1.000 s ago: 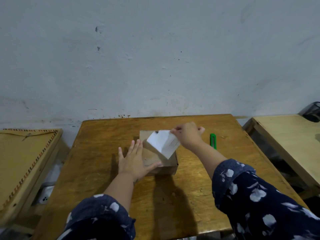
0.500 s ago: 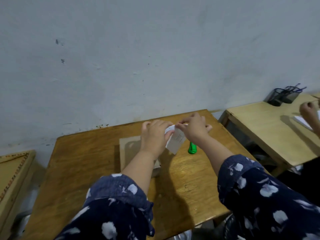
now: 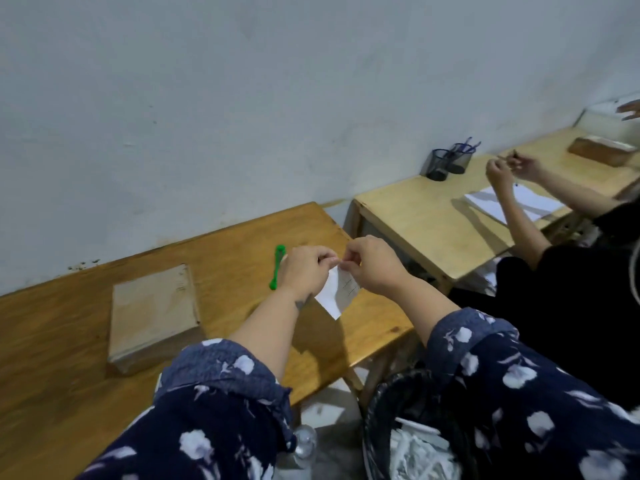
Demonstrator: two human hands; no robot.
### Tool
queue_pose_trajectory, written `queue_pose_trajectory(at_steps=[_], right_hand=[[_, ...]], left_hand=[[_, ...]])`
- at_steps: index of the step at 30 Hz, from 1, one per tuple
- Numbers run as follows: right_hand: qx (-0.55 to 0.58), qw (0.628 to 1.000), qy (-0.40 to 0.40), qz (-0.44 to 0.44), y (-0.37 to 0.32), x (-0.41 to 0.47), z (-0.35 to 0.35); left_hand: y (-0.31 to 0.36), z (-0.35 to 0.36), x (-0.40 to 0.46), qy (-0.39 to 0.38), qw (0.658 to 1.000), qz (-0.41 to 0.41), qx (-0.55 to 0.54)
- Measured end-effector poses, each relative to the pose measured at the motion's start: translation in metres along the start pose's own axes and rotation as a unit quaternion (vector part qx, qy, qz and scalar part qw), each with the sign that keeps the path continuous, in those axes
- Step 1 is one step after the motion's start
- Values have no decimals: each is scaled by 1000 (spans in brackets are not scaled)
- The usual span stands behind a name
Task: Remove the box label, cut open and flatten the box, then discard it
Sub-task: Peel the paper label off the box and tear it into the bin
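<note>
Paper label [image 3: 337,293], white and partly printed, hangs between my two hands, off the box. My left hand [image 3: 304,271] and right hand [image 3: 372,268] each pinch its upper edge with curled fingers, knuckles nearly touching, above the near right corner of the tabletop [image 3: 69,341]. Cardboard box [image 3: 154,315] lies closed and uncut on the tabletop, well to the left of my left hand. Green cutter [image 3: 277,268] rests just beyond and left of my left hand. I judge the first step, label removal, as done; cutting, flattening and discarding remain. Black-lined waste bin [image 3: 398,427] stands on the floor below my right forearm, a likely place for the label and later the box.

Hard to read: the label's print is too small to make out; my left hand covers part of the cutter, so its blade state is unknown; the box's tape seams are indistinct. My right sleeve cuts off most of the bin. A second person's hands work at the neighbouring table beyond my right hand.
</note>
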State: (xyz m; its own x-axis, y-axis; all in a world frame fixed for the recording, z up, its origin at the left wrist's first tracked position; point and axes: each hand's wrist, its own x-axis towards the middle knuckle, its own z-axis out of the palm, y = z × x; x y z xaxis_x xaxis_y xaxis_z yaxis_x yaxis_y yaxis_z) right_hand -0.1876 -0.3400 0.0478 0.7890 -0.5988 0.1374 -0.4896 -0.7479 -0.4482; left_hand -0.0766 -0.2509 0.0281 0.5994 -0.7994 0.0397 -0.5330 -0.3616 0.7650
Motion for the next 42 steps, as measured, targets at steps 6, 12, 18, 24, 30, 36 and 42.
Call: queue_pose_trajectory(at_steps=[6,12,18,24,30,36,42], right_hand=[[11,996,84,-8,66,-50,-31],[81,991,99,45,120,-87,-55],[152,977,94,115,163,-118,-84],[134,979,89,123,175,-125,-80],[73,972,129,182,192,-125,-79],[201,956,61,203,203,-119,-76],[217,952,3,215,213,-118,-71]], left_hand=[[43,79,-1,-18,974,-127,-185],[65,127,-12,145,935,-213,-245],[76,148,-22,179,945,-197,-192],[115,183,-36,-31,955,-164,-245],[126,198,-38,-113,966,-115,-201],[121,199,-36,-81,962,-154,-212],[121,206,-33,-82,980,-112,-146]])
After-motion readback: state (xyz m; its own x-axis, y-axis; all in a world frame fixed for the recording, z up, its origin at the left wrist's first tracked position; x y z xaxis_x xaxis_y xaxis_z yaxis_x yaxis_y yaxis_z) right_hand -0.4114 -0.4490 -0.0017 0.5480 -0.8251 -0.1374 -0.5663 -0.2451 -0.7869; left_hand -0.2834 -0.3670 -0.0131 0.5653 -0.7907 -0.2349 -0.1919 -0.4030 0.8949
